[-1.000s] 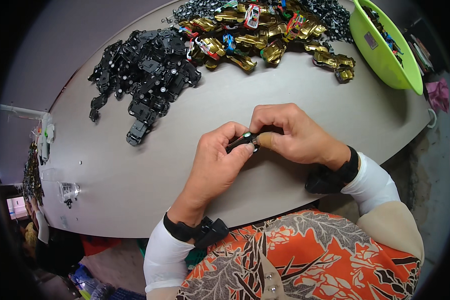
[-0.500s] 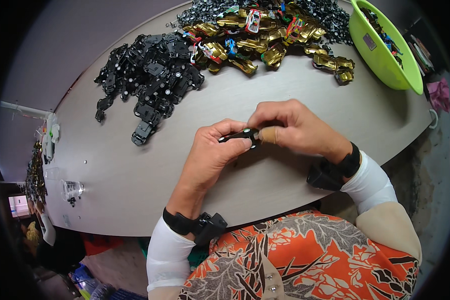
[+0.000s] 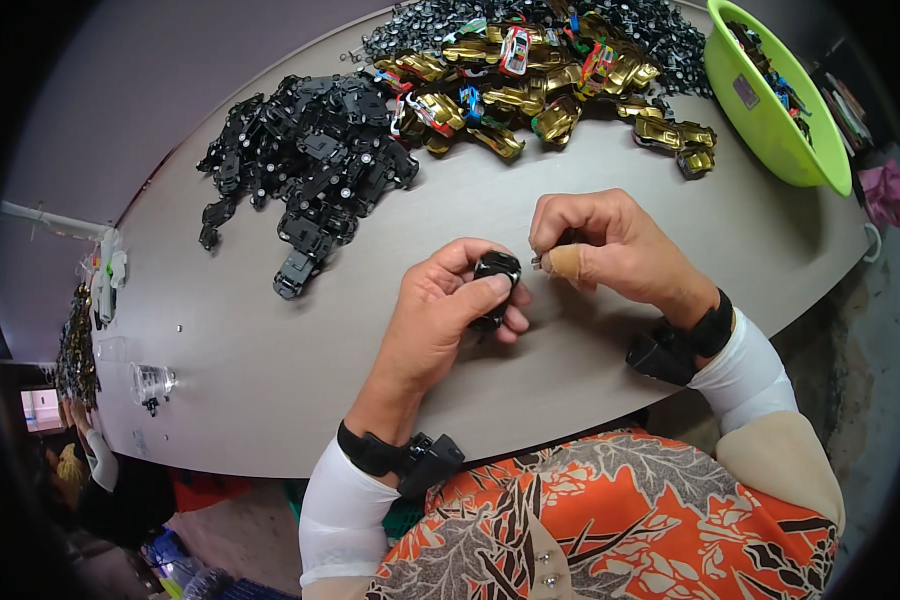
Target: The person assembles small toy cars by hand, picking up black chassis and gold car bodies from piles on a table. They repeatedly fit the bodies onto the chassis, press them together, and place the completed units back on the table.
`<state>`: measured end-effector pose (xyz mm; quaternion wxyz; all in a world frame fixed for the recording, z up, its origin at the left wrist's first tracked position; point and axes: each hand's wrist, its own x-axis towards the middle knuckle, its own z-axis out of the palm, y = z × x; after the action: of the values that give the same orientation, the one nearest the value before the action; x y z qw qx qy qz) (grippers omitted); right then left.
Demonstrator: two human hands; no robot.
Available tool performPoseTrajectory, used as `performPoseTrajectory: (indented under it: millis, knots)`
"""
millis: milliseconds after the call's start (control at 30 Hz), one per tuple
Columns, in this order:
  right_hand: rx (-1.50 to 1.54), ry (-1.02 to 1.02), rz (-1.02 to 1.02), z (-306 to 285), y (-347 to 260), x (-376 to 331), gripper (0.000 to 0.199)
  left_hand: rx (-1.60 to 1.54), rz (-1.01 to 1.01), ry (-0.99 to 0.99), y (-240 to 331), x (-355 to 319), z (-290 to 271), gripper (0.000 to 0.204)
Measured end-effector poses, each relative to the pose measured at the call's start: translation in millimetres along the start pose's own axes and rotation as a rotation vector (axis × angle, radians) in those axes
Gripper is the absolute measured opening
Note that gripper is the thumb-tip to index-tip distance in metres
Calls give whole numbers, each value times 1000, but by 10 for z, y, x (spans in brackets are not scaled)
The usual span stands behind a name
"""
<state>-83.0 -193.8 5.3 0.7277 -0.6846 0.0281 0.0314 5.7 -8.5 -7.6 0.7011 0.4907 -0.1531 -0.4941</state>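
Over the table point(image 3: 270, 400), my left hand point(image 3: 440, 300) grips a black toy car part point(image 3: 496, 264), thumb across its face and fingers curled behind it. The part is tipped up on end; its far side is out of sight. A short gap to the right, my right hand point(image 3: 620, 245) pinches a tiny grey piece point(image 3: 538, 262) between thumb and forefinger. A tan bandage point(image 3: 566, 262) wraps that thumb. Beyond my hands lie a heap of black toy car bases point(image 3: 320, 150) and a pile of gold toy car bodies point(image 3: 515, 95).
Small dark wheels point(image 3: 650, 35) are heaped at the table's far edge. A lime green basin point(image 3: 770, 130) of toy cars stands far right. Clear plastic cups point(image 3: 152, 380) stand left. Another person's arm point(image 3: 98, 455) shows at the far left.
My hands have parted, the right one drawing off to the right with the tiny piece. In my left hand the black part has turned from lying flat to standing on end.
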Motion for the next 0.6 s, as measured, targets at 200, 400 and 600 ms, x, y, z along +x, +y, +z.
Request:
performPoseTrajectory:
  millis: [200, 400, 600]
  knots:
    - [8, -97, 27, 20, -64, -26, 7, 204, -23, -106, -25, -41, -43, 20]
    - [-228, -155, -188, 13, 15, -8, 11, 293, -54, -117, -6, -70, 11, 22]
    - [-587, -9, -322, 172, 130, -7, 9, 400, -74, -6, -6, -89, 44, 16]
